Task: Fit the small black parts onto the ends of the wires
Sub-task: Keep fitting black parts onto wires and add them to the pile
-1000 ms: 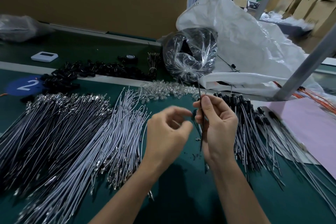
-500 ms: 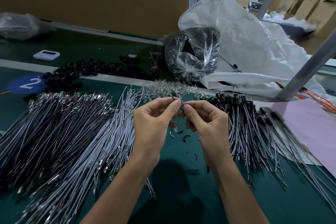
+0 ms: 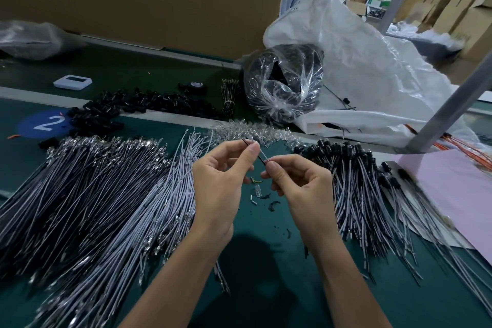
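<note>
"Two heaps at the left of the counter (image 3: 266, 261). Enter them?" asked the clerk.

"Item 1: dark wires (image 3: 80, 181), metal tips fanned away from the person, within the left hand's reach, likely as stock. Item 2: paler wires (image 3: 165, 194), just beside them, same lie. Behind both: loose black parts (image 3: 149, 104), next to a blue sticker (image 3: 45, 124) marked 2. White device (image 3: 72, 82) further back."

"Centre?"

"Item 3: left hand (image 3: 221, 176), thumb and forefinger pinching one wire (image 3: 262, 157) near its upper end. Item 4: right hand (image 3: 300, 186), pinching the same wire lower down. The wire is slanted above the counter between the two hands, probably so an end can be lined up for fitting. Whether a black part sits on it: cannot tell, too small. Under the hands: scraps (image 3: 271, 205), loose on the counter. Behind them: pile of clear bulbs (image 3: 253, 133)."

"Right side?"

"Item 5: tied clear bag (image 3: 282, 82) of dark stock, leaning on a white sack (image 3: 359, 61). Item 6: capped wires (image 3: 346, 181), black ends pointing away, apparently the done pile, near the right hand for a short set-down. Item 7: pink sheet (image 3: 458, 194), metal post (image 3: 452, 106)."

"Obstructions?"

"Capped wires lie close to the right forearm and could be dragged, in my judgement."
</note>
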Available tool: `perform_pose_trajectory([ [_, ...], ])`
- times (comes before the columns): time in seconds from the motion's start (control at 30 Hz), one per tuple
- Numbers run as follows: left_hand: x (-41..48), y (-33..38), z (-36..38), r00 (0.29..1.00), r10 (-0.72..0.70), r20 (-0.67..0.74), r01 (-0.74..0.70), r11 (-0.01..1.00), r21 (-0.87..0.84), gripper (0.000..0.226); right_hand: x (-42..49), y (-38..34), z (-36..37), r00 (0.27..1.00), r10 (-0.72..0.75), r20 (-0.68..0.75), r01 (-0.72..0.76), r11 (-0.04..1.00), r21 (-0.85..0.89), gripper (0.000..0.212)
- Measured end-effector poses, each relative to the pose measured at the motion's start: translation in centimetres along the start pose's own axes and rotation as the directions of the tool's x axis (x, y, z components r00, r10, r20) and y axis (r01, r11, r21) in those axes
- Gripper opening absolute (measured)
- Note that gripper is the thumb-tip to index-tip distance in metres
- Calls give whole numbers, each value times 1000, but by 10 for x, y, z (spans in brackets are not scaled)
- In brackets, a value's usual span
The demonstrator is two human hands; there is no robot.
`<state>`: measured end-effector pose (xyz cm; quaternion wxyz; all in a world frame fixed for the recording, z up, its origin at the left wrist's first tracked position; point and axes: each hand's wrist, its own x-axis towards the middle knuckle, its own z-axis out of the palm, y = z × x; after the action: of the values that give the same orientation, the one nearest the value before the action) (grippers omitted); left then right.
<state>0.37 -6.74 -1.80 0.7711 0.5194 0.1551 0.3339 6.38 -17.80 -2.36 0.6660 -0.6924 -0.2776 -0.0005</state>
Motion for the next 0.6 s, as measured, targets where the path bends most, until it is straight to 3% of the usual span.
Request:
perform_pose_trajectory([
  [0.13,16,22,-7,993,-60,104,48,993,108,29,1,5,0,993,-18,-120,10,998,-69,11],
  [0.23,62,38,-16,994,-26,103,-18,916,402,26,2,11,1,970,-94,-223,43,973,-226,13],
  [0.3,108,38,-19,991,100,93,-136,720,680,21,1,12,3,955,-166,-246,83,945,-315,13],
  [0.37,154,29,-19,977,147,157,-205,415,886,26,0,13,5,938,-260,-231,148,900,-411,10],
  [0.43,191,12,-18,968,46,246,-250,202,947,42,-1,14,8,929,-316,-192,197,863,-466,7],
  [0.5,214,-8,-19,940,-98,326,-319,80,944,57,-3,15,10,929,-334,-158,222,847,-483,6],
  [0.6,228,-32,-25,905,-192,380,-403,-93,911,53,-3,16,9,931,-330,-156,222,851,-476,7],
])
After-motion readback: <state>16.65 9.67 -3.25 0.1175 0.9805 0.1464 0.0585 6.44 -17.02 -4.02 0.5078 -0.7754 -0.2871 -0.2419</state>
